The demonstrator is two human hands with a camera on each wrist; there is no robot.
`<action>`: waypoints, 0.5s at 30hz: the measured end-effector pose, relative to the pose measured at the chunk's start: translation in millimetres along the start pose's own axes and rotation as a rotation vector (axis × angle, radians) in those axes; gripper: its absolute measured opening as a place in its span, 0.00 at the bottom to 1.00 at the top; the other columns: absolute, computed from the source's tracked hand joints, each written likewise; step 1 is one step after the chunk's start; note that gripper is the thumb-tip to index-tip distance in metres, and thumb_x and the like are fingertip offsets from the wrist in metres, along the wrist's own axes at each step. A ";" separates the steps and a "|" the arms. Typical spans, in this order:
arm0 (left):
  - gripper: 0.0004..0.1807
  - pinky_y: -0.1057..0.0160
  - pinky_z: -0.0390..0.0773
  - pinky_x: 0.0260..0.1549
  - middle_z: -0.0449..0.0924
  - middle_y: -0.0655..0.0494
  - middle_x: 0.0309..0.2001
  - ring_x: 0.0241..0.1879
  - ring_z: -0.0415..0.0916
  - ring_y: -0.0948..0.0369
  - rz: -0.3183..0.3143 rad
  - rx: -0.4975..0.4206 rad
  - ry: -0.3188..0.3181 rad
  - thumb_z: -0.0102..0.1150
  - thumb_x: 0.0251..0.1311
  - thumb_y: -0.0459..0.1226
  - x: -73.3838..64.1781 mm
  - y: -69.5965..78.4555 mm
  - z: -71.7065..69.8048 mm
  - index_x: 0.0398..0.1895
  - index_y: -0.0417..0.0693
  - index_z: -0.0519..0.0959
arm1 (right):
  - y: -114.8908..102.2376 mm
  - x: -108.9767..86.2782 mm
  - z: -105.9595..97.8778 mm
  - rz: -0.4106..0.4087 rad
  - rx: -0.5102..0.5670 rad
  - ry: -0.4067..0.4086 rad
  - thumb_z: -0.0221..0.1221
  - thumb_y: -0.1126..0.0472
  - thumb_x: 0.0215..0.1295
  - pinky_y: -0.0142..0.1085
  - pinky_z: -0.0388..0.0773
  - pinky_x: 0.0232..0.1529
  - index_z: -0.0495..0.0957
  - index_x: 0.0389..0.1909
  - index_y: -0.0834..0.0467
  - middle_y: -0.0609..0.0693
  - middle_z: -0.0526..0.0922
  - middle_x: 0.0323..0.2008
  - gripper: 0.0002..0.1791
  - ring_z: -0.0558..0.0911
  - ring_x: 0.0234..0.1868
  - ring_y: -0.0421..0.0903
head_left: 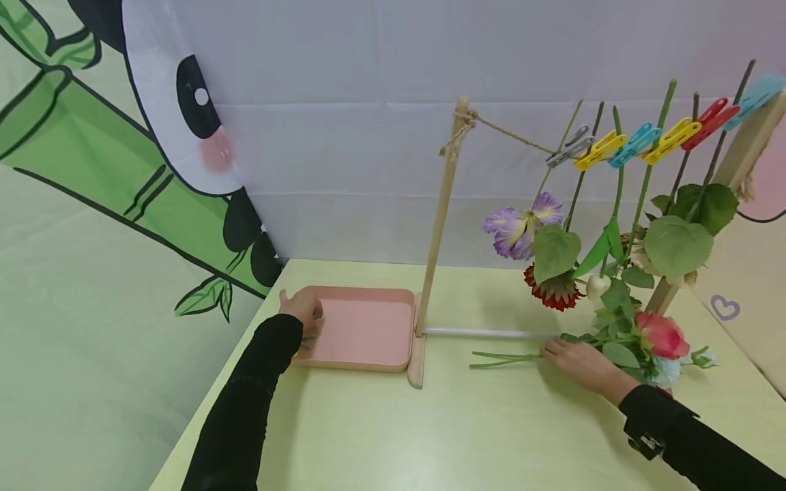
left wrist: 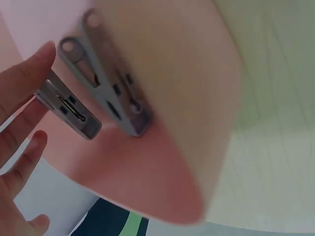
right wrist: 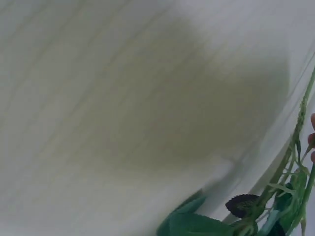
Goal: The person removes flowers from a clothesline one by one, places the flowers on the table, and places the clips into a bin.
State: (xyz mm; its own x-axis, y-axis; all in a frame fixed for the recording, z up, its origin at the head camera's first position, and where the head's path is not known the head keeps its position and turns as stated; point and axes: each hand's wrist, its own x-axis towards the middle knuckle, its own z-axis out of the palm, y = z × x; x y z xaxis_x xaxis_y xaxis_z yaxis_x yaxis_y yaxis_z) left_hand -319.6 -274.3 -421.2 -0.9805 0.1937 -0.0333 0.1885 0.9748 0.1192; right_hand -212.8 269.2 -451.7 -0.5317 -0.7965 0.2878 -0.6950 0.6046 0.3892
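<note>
At the left end of the pink tray [head_left: 368,293], my left hand [head_left: 303,310] reaches in over the rim. Its fingers pinch a grey clothespin [left wrist: 69,108], and a second grey clothespin [left wrist: 106,73] lies beside it in the tray. My right hand [head_left: 580,368] is low at the table on the right, its fingers pinching a green flower stem [right wrist: 310,147] among loose flowers. Bare stem ends [head_left: 503,360] stick out to its left. A pink flower [head_left: 663,334] and a pale blue flower [head_left: 666,372] lie to its right.
A wooden rack with a left post [head_left: 445,218] and a right post [head_left: 746,150] carries a rope [head_left: 512,135]. Several clothespins, including a red one [head_left: 711,124], hang flowers upside down, among them a purple flower [head_left: 522,225]. A white bar [head_left: 485,333] runs low between the posts.
</note>
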 end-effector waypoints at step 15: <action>0.13 0.26 0.41 0.57 0.82 0.55 0.28 0.39 0.75 0.52 -0.046 0.026 -0.103 0.74 0.38 0.40 -2.1 -2.6 3.4 0.29 0.47 0.83 | -2.2 -6.5 8.7 0.059 0.032 -0.033 0.65 0.77 0.41 0.33 0.76 0.23 0.79 0.40 0.64 0.56 0.78 0.38 0.20 0.80 0.39 0.51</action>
State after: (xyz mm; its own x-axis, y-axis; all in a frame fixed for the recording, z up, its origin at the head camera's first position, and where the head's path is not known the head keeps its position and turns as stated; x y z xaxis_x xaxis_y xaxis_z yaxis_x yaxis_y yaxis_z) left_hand -317.8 -276.9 -424.9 -0.9775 0.1577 -0.1403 0.1461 0.9852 0.0899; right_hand -212.0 273.2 -462.0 -0.5873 -0.7594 0.2800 -0.6768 0.6505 0.3446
